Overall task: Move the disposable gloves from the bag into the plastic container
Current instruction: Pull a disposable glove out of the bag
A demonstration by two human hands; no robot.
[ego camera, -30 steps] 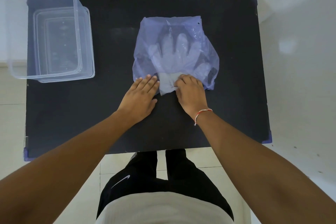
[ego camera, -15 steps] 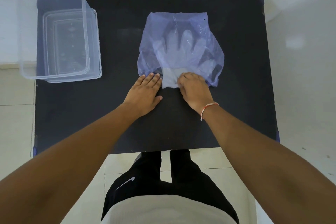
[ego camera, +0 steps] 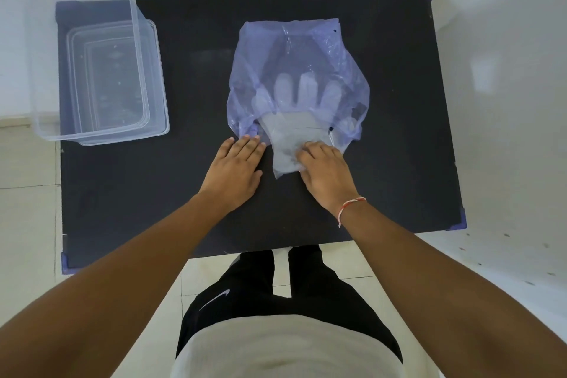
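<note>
A translucent purple bag (ego camera: 294, 49) lies flat in the middle of the black table (ego camera: 399, 101). Clear disposable gloves (ego camera: 291, 135) stick out of its near opening, their fingers still showing through the bag. My right hand (ego camera: 325, 169) presses on the gloves' cuff end with curled fingers gripping the plastic. My left hand (ego camera: 236, 169) lies flat on the table, fingertips on the bag's near-left edge. The clear plastic container (ego camera: 101, 77) stands empty at the table's far left.
The container overhangs the table's left edge. The table's near edge (ego camera: 214, 252) is just in front of my legs. White floor tiles and a pale wall surround the table.
The gloves have slid further out of the bag toward me under my right hand. My left hand stays at the bag's edge. The camera view shifted slightly.
</note>
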